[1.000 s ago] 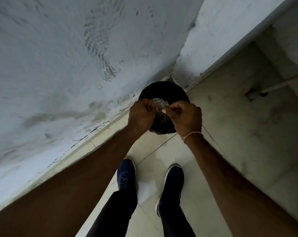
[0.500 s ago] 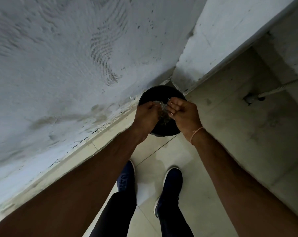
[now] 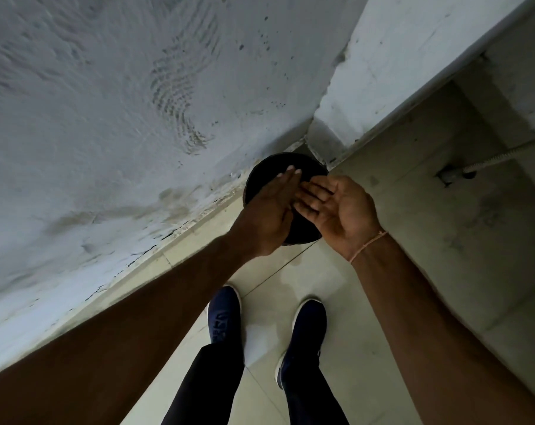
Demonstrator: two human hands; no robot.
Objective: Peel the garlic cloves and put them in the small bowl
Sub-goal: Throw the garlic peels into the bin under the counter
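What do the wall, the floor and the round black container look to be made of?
Wall: rough plaster or cement, matt, with trowel ridges and stains.
Floor: pale tiles, slightly glossy, with thin joint lines.
Round black container: perhaps plastic, smooth and dark; the hands hide most of it.

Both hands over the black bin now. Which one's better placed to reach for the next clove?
Probably right hand: palm up, fingers straight, empty. Left hand lies palm down across the black bin. No clove in view, so it's a weak call.

Black bin (image 3: 261, 176); navy shoes (image 3: 223, 317); grey wall (image 3: 106, 102).
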